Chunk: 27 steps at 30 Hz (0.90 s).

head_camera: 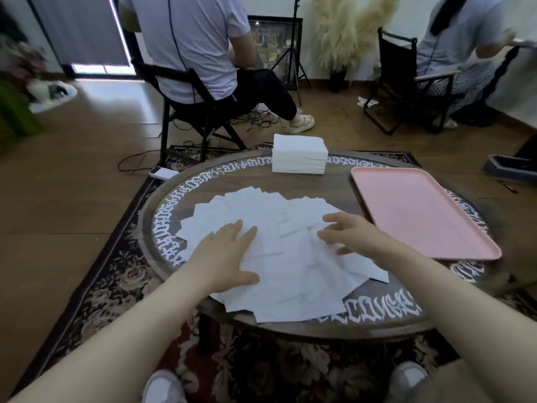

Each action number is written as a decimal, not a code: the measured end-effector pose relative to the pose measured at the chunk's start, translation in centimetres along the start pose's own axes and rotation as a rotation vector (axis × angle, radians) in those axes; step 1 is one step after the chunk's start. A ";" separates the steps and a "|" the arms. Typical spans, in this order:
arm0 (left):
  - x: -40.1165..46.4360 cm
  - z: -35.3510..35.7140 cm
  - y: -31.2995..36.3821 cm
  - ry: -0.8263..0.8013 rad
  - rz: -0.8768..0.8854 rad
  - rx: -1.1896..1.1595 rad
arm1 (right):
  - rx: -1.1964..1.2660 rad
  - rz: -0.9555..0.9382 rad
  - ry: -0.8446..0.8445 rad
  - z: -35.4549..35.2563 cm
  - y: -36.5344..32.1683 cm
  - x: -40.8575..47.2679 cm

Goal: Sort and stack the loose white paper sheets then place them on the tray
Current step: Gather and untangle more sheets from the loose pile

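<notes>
Spreading your fingers flat, you have your left hand pressed palm-down on the loose white paper sheets, holding nothing, thumb out toward the near edge of the bench. That flat press looks meant to pin the left side of the scatter so it will not slide while the other side is gathered. Your right hand sits over the right part of the sheets with fingers loosely bent and apart, tips touching or just above the paper; whether it pinches a sheet cannot be told, but nothing is plainly in its hold. Its clawed shape suits raking sheets inward toward the left hand.

The sheets lie fanned and overlapping across the middle of the round dark wooden bench with white lettering round its rim, a few reaching over the near edge, so no stack is squared yet. The flat pink plastic tray waits bare at the right edge, just beside the scatter, a short carry once a pile is formed. At the far edge stands a neat tall block of white sheets, well apart from your hands.
</notes>
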<state>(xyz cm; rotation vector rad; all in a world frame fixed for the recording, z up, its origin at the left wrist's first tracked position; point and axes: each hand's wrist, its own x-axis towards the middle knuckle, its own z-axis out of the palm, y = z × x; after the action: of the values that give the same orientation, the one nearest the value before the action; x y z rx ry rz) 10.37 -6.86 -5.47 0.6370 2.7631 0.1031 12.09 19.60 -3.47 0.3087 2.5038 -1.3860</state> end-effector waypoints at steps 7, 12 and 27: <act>2.3 0.4 -0.2 0.149 0.002 0.069 | 0.384 0.236 -0.012 1.4 -0.4 2.4; 2.8 -0.1 -0.6 0.397 -0.004 -0.021 | 0.491 0.307 -0.006 2.3 -1.0 3.7; 2.0 0.3 -3.2 -0.036 0.058 -0.037 | 0.283 0.212 0.105 2.8 -2.9 4.4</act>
<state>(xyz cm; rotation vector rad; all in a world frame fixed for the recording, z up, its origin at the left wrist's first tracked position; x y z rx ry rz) 7.44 -8.84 -6.77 0.7024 2.7026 0.1532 7.37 15.98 -4.07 0.6979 2.2692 -1.6702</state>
